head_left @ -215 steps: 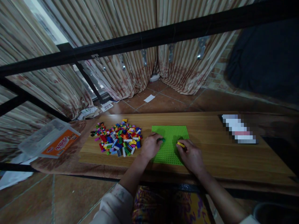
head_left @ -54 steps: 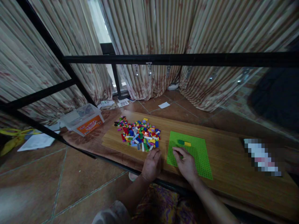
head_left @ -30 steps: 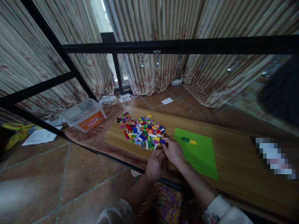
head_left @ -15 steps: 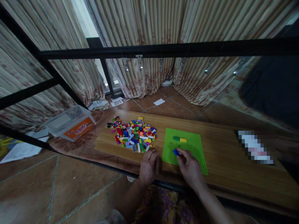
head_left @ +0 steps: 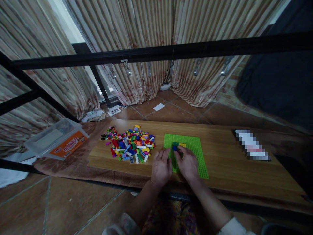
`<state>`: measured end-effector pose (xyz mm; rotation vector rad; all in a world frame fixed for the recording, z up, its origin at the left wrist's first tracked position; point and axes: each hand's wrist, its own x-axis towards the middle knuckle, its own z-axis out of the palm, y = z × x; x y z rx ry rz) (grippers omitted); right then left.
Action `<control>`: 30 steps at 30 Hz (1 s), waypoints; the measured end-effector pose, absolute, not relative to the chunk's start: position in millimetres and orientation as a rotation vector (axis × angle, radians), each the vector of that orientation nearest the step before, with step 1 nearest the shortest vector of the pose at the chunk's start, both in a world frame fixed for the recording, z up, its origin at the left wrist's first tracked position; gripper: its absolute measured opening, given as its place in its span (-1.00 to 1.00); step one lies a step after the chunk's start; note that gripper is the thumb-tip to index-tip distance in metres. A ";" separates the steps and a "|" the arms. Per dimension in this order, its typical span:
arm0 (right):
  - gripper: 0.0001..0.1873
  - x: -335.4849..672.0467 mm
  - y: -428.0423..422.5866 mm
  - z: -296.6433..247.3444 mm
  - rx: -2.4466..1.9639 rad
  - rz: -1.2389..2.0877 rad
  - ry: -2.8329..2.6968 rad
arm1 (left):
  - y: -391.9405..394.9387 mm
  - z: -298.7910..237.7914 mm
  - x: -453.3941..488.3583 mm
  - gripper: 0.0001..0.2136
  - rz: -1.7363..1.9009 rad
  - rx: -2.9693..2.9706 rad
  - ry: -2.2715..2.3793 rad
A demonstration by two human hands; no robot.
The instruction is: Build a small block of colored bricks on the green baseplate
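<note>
A green baseplate [head_left: 195, 153] lies on the wooden board [head_left: 225, 160]. A green brick [head_left: 175, 143] and a yellow brick [head_left: 182, 145] sit side by side near its far edge. My right hand [head_left: 187, 164] pinches a small blue brick [head_left: 174, 148] just in front of those two, down at the plate. My left hand [head_left: 160, 167] rests on the plate's left edge with its fingers laid loosely flat and nothing in them. A pile of mixed coloured bricks [head_left: 129, 145] lies to the left of the plate.
A clear plastic box with an orange label [head_left: 57, 142] stands at the far left on a patterned cloth. A blurred flat object [head_left: 251, 148] lies at the board's right. A black metal frame bar [head_left: 156, 52] crosses overhead, and curtains hang behind.
My right hand reached into the pile, took a blue brick and carried it to the plate beside the green and yellow bricks. My left hand slid onto the plate's edge.
</note>
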<state>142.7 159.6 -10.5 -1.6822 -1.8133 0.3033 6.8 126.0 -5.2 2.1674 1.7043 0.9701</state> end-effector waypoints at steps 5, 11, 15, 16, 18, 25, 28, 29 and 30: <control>-0.64 146.9 160.9 -19.8 -1.630 0.293 -1.814 | 145.1 -6.0 13.8 -0.48 0.912 2.074 1.673; -0.70 154.6 167.6 -21.4 -1.560 0.306 -1.838 | 155.7 -8.7 18.9 -0.44 0.928 2.006 1.657; -0.71 152.4 171.9 -21.0 -1.566 0.345 -1.835 | 158.0 -8.3 19.8 -0.45 0.927 1.996 1.677; -0.72 151.9 172.4 -20.9 -1.570 0.355 -1.831 | 158.0 -8.6 19.8 -0.45 0.928 1.990 1.681; -0.72 151.2 172.9 -20.5 -1.575 0.372 -1.828 | 157.5 -9.4 19.6 -0.46 0.925 1.981 1.689; -0.69 152.7 171.7 -21.0 -1.535 0.383 -1.832 | 155.1 -11.3 19.9 -0.44 0.932 1.999 1.702; -0.70 153.5 171.8 -23.1 -1.508 0.380 -1.852 | 154.9 -11.1 20.4 -0.46 0.936 2.018 1.697; -0.71 153.6 172.0 -23.7 -1.509 0.379 -1.859 | 154.8 -11.0 20.6 -0.46 0.936 2.022 1.693; -0.70 153.7 172.2 -24.0 -1.511 0.376 -1.867 | 154.8 -10.8 20.7 -0.46 0.935 2.023 1.689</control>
